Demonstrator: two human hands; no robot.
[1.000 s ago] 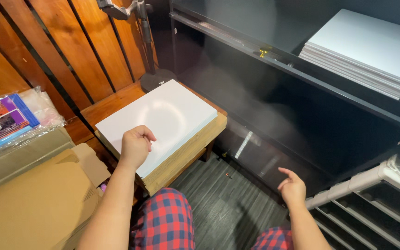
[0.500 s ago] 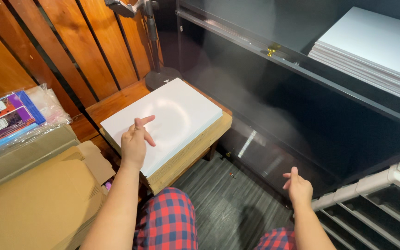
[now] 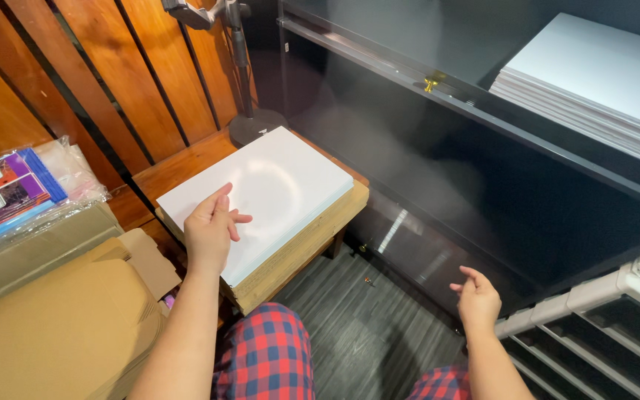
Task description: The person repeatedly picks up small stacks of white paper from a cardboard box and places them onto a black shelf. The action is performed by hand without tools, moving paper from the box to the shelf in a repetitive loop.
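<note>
My left hand (image 3: 210,228) hovers with fingers spread over the near edge of a white glossy sheet (image 3: 275,185). That sheet tops a thick stack (image 3: 301,248) resting on a low wooden stool (image 3: 187,167). My right hand (image 3: 475,300) hangs empty in the air over the dark striped floor, fingers loosely curled and apart, close to the black cabinet front. My knees in red checked trousers (image 3: 264,355) show at the bottom.
A black cabinet (image 3: 483,185) fills the right, with another stack of white sheets (image 3: 594,81) on top. Cardboard boxes (image 3: 53,326) and wrapped colourful packs (image 3: 9,192) lie at left. A stand with a round base (image 3: 257,122) rises behind the stool. Grey plastic drawers (image 3: 601,326) sit bottom right.
My left hand has gone from a closed fist on the sheet to spread fingers. My right hand has shifted slightly toward the cabinet. The view has tilted a little.
</note>
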